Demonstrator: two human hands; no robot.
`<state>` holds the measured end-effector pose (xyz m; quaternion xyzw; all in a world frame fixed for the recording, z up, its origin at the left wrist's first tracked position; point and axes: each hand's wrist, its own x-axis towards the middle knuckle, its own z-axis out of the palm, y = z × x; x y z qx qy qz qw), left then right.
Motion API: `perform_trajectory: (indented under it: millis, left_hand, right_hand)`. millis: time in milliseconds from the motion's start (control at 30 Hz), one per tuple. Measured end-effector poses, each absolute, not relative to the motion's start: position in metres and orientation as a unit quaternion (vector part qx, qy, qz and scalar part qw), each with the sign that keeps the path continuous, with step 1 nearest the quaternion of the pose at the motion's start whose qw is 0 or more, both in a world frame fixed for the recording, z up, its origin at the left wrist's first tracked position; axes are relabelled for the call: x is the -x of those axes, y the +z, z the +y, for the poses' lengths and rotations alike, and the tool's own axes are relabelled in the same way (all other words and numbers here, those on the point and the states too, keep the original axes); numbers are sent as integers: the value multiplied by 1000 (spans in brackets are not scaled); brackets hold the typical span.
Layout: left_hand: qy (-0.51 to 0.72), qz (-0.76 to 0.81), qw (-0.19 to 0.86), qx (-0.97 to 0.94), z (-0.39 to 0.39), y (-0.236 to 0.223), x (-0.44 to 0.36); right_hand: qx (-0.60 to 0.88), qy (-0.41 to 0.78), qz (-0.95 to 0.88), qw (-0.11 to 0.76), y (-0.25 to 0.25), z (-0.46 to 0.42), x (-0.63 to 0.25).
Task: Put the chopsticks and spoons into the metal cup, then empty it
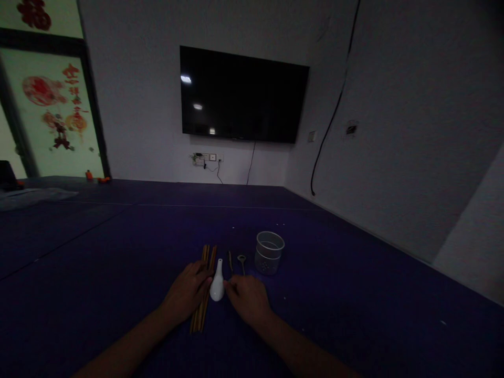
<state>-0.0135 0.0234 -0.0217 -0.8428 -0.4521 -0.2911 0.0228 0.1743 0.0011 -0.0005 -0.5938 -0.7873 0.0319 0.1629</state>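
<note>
My left hand (187, 292) lies across a bundle of several wooden chopsticks (197, 321), fingers stretched over them and fingertips close to a white soup spoon (217, 289). The spoon rests on the dark blue surface between my hands, its bowl towards me. My right hand (249, 299) is curled at the spoon's right side, its thumb side at the bowl's edge. What its fingers hold, if anything, is hidden. Just beyond it lie a metal utensil with a rounded end (241, 259) and a slim dark utensil (230, 261), their near ends by my right hand.
A grey metal cup (269, 253) with a ringed wall stands upright beyond my right hand. Small white bits are scattered over the dark blue surface (354, 315). A television (244, 94) hangs on the far wall, and a black cable (333, 121) runs down the right wall.
</note>
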Motion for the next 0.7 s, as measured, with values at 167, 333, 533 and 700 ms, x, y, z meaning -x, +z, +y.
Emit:
perform_trajectory:
  millis: [167, 333, 533, 700]
  left_hand:
    - [-296, -442, 25, 846, 21, -18, 13]
    - [-292, -445, 30, 846, 20, -17, 13]
    - [-272, -450, 35, 850, 20, -16, 13]
    - [-273, -443, 38, 853, 19, -14, 16]
  right_hand:
    - [580, 31, -798, 158, -1, 1, -174]
    - [568, 28, -807, 157, -2, 2, -174]
    - [558, 29, -816, 148, 0, 1, -172]
    - [544, 39, -826, 142, 3, -2, -171]
